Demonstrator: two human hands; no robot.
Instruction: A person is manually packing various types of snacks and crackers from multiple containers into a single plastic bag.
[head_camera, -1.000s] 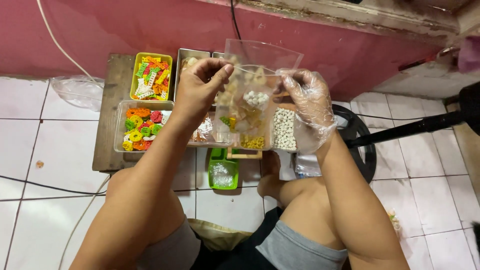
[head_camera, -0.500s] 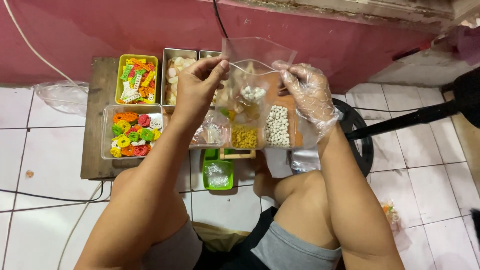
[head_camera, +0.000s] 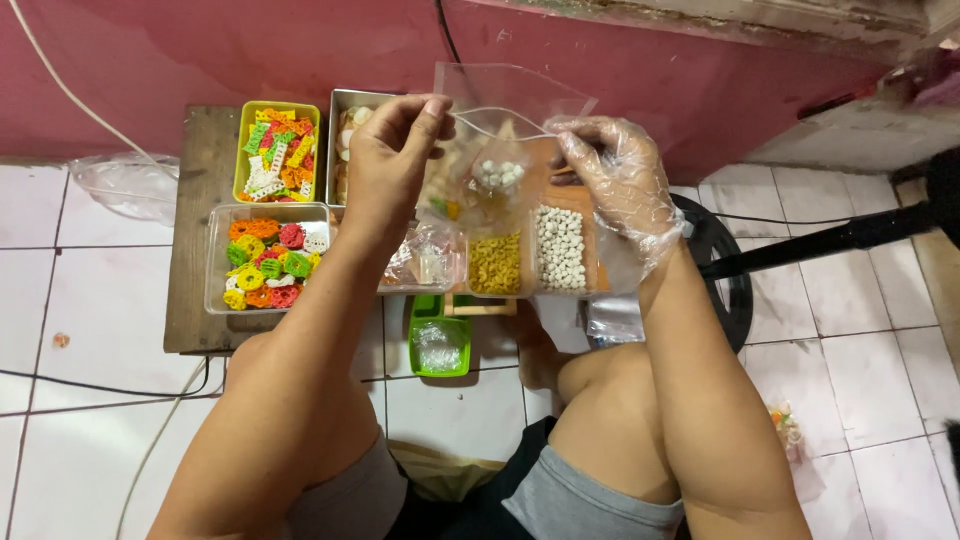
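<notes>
I hold a clear plastic bag (head_camera: 490, 150) up over the trays, partly filled with mixed crackers and small white pieces. My bare left hand (head_camera: 392, 160) pinches its left top edge. My right hand (head_camera: 615, 180), in a thin clear plastic glove, grips the right top edge. Below the bag lie a tray of small white pellets (head_camera: 560, 248) and a tray of yellow bits (head_camera: 494, 264).
A low wooden board (head_camera: 192, 230) carries a yellow tub of coloured crackers (head_camera: 274, 152), a clear tub of round coloured crackers (head_camera: 262, 262) and a metal tin (head_camera: 346, 110). A green container (head_camera: 437, 345) sits on the white tile floor. A black stand (head_camera: 800, 245) reaches in at right.
The bag has been lifted slightly and held steady between both hands. The view has shifted a little; the trays appear lower.
</notes>
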